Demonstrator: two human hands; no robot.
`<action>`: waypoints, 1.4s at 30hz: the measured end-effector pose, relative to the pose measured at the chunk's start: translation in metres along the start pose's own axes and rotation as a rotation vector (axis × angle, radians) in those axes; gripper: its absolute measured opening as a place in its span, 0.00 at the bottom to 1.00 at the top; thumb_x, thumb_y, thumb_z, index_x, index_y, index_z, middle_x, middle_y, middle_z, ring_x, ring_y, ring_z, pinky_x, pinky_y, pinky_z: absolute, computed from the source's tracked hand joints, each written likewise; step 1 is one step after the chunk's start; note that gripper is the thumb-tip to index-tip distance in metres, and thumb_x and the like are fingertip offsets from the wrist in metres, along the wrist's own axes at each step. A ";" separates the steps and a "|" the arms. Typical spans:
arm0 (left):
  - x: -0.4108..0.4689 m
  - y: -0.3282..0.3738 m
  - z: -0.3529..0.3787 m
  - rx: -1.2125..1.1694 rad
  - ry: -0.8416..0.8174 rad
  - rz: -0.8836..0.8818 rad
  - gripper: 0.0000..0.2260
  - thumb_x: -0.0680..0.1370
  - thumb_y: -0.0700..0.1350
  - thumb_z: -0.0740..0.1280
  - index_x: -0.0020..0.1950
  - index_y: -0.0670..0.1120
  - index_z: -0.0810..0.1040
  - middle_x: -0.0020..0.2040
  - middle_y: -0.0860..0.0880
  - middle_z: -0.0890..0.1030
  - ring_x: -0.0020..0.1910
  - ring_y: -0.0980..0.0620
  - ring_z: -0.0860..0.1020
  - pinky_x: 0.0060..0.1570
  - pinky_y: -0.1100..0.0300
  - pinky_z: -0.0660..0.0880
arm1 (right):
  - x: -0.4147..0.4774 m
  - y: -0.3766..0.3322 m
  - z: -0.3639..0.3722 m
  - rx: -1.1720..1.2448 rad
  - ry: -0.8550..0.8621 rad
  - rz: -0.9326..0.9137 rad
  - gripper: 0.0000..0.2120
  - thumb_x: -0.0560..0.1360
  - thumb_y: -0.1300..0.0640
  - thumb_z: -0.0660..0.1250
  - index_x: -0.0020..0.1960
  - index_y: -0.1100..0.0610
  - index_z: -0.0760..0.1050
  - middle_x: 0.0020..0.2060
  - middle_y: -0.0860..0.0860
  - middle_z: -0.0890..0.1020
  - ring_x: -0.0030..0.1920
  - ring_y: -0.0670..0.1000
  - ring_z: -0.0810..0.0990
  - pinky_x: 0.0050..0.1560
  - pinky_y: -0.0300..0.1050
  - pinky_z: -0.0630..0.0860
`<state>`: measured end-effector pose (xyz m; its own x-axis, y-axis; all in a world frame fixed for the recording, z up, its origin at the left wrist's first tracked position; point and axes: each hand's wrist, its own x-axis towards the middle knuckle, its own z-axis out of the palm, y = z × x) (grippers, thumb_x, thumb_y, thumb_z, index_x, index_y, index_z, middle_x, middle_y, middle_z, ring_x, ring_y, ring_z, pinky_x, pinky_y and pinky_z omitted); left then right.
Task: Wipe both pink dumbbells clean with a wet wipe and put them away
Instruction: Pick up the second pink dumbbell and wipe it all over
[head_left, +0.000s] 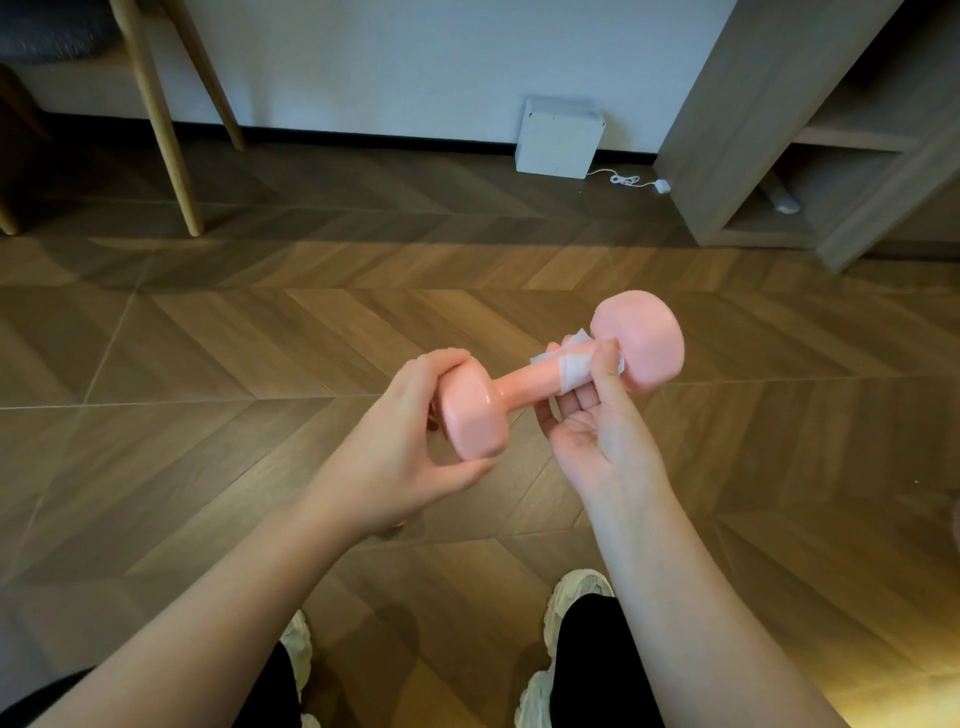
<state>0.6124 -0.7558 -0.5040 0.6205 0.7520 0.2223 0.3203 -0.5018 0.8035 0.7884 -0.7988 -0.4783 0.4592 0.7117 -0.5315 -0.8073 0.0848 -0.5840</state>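
I hold one pink dumbbell (524, 382) in the air above the wooden floor, tilted with its far head up to the right. My left hand (400, 441) grips the near head of the dumbbell, fingers curled over its top and thumb under it. My right hand (597, 415) wraps a white wet wipe (576, 366) round the handle just below the far head, thumb on top and fingers underneath. The handle looks shiny and wet. A small patch of pink shows at the right frame edge (955, 514); I cannot tell what it is.
A white box (558, 137) with a white cable (631, 182) stands against the wall ahead. A wooden shelf unit (779, 130) with open compartments stands at the right. Wooden chair legs (166, 130) stand at the left. My two shoes (566, 623) are on the herringbone floor below.
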 end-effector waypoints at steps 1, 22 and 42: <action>0.000 -0.004 0.001 0.092 0.040 0.123 0.33 0.68 0.53 0.73 0.69 0.52 0.64 0.63 0.52 0.72 0.62 0.60 0.72 0.57 0.66 0.72 | 0.000 0.000 0.000 0.014 -0.014 0.001 0.24 0.70 0.50 0.70 0.62 0.60 0.77 0.55 0.56 0.85 0.55 0.52 0.84 0.63 0.52 0.74; 0.005 0.004 0.004 -0.591 -0.082 -0.599 0.45 0.65 0.70 0.66 0.77 0.57 0.54 0.65 0.48 0.73 0.52 0.58 0.82 0.51 0.53 0.79 | 0.002 0.010 -0.006 0.025 0.033 0.083 0.14 0.74 0.53 0.70 0.56 0.60 0.79 0.47 0.55 0.86 0.48 0.51 0.85 0.59 0.52 0.78; -0.003 -0.006 0.009 -0.033 -0.060 -0.184 0.40 0.63 0.59 0.76 0.72 0.54 0.64 0.63 0.52 0.68 0.60 0.57 0.71 0.56 0.61 0.73 | 0.005 0.021 -0.003 0.023 0.037 0.159 0.13 0.78 0.52 0.67 0.56 0.62 0.78 0.45 0.58 0.85 0.41 0.52 0.86 0.47 0.50 0.81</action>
<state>0.6151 -0.7586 -0.5146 0.5955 0.8025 0.0373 0.4091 -0.3429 0.8456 0.7752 -0.7960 -0.4948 0.3382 0.6912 -0.6386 -0.8791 -0.0101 -0.4765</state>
